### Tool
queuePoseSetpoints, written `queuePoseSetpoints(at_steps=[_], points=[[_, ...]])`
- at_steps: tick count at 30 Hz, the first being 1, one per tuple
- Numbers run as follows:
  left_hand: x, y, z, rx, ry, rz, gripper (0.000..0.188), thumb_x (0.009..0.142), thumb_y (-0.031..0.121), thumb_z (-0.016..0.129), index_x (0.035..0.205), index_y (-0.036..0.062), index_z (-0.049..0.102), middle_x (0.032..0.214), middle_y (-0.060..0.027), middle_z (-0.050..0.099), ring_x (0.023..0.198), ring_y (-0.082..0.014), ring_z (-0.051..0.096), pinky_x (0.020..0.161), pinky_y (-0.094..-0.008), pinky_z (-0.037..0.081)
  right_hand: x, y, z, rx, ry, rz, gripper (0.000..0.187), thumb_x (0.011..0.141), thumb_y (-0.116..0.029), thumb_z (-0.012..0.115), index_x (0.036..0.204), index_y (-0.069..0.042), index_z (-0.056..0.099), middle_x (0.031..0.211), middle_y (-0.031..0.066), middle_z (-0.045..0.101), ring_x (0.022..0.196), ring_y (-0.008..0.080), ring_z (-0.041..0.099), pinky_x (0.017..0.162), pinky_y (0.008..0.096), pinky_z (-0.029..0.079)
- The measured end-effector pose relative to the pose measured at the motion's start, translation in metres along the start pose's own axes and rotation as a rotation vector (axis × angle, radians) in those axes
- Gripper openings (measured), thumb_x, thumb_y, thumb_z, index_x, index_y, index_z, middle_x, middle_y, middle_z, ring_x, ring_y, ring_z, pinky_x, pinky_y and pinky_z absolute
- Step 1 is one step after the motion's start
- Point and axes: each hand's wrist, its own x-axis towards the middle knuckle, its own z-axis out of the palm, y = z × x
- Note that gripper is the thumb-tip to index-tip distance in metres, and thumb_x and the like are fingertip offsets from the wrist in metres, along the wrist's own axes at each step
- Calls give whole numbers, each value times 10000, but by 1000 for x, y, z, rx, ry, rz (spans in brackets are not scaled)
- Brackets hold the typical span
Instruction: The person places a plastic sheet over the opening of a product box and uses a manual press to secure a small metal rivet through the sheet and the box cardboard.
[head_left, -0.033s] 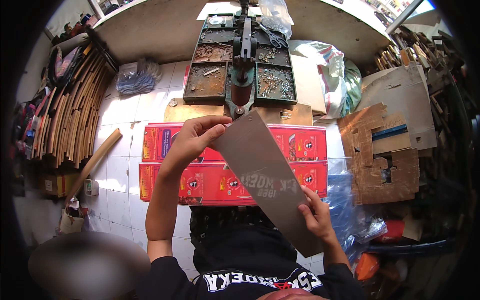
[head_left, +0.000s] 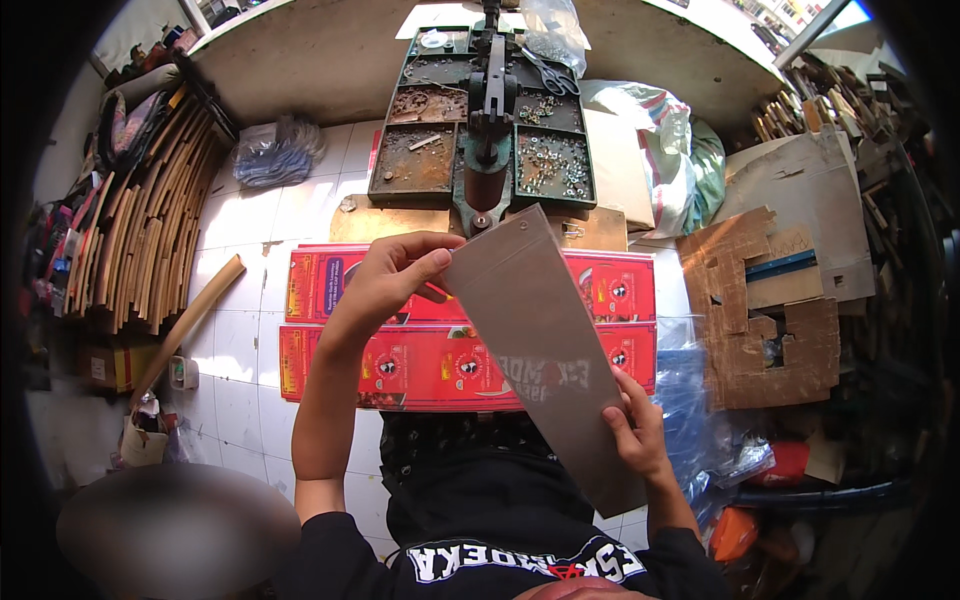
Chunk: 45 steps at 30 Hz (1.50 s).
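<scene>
A long, stiff, glossy grey sheet [head_left: 545, 340] is held at a slant over the bench, its surface mirroring shirt lettering. Near its top corner is a small round eyelet [head_left: 523, 225]. My left hand [head_left: 385, 285] is closed in a pinch at the sheet's upper left corner; whether a small part is also between the fingertips is hidden. My right hand [head_left: 637, 430] grips the lower right edge, thumb on top. Beneath the sheet lie two stacks of red printed panels [head_left: 330, 365]. Just beyond the sheet's top end stands a dark hand press [head_left: 487, 130].
Behind the press, a green compartment tray [head_left: 415, 185] holds small metal parts, with scissors [head_left: 550, 75] at its far right. Cut cardboard [head_left: 720, 300] and clear plastic [head_left: 680, 390] lie to the right. Many brown boards [head_left: 140, 240] stand at left, beside a leaning cardboard tube [head_left: 190, 320].
The sheet's top end has shifted slightly right and away from me, showing more of its upper corner. Both hands keep nearly the same places.
</scene>
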Motion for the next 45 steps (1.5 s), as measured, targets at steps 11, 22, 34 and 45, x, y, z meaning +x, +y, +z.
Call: queuePoseSetpoints(at_steps=[11,22,34,45], points=[[20,-23,16,-145,25,-148,330,979,210,631,1159,-66,630,956,-136,716,793,-169,720,740,-281,604,2,19,-13,150,35,114,586,974,-54,598,1512,-8,370,1000,133,727,805,77,614,754,222,476],[47,-67,13,-308,99,-252,235,978,189,640,1094,-15,653,929,-104,711,785,-155,715,717,-280,611,28,12,-3,309,-34,338,597,974,-20,546,1534,-4,337,1261,179,647,1089,169,632,948,287,475],[60,-82,10,-407,188,-100,375,958,85,652,1271,-66,511,937,-138,721,816,-185,728,722,-308,629,55,15,5,287,-52,340,589,983,-19,537,1531,15,326,1375,191,577,1163,179,599,1004,292,446],[60,-85,8,-431,162,-100,550,944,75,661,1403,-99,414,949,-141,708,817,-187,720,722,-331,633,53,19,8,270,-42,316,587,982,-31,550,1523,31,332,1390,202,565,1217,189,571,1035,300,423]])
